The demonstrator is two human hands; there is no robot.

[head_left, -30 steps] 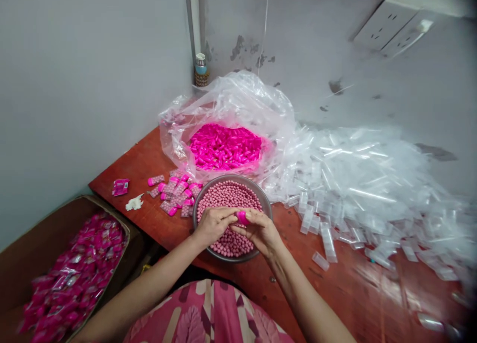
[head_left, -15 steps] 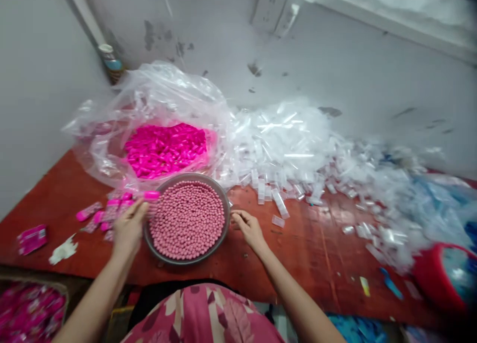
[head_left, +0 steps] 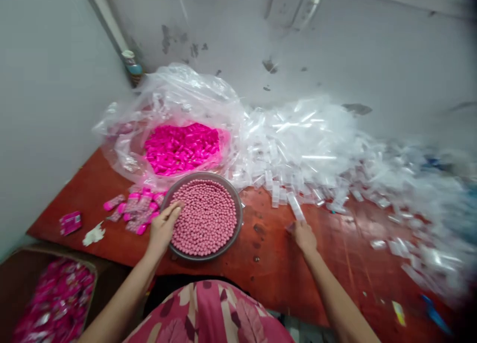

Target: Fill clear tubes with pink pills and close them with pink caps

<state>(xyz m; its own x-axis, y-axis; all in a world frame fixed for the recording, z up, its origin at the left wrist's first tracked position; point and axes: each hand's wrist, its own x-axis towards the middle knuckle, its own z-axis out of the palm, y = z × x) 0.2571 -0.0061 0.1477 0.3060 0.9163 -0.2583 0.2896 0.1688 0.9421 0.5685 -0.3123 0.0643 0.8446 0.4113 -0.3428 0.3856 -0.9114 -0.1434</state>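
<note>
A dark round bowl full of pink beads stands before me on the table. Over its left rim reaches my left hand, fingers stretched toward the beads and slightly apart, with nothing visible in them. To the right of the bowl, my right hand has its fingers closed at the near end of a clear plastic tube. Left of the bowl lies a pile of bead-filled tubes with pink caps. Behind the bowl, an open plastic bag holds loose bright pink caps.
A heap of clear tubes spreads along the wall to the right. On the red table lie a pink packet, a white scrap and a yellow item. A box of pink items sits below the left edge.
My left hand has let go of a pink-capped tube at the pile and moved over the bowl's rim. My right hand has moved right, away from the bowl, to a clear tube. The view has shifted.
</note>
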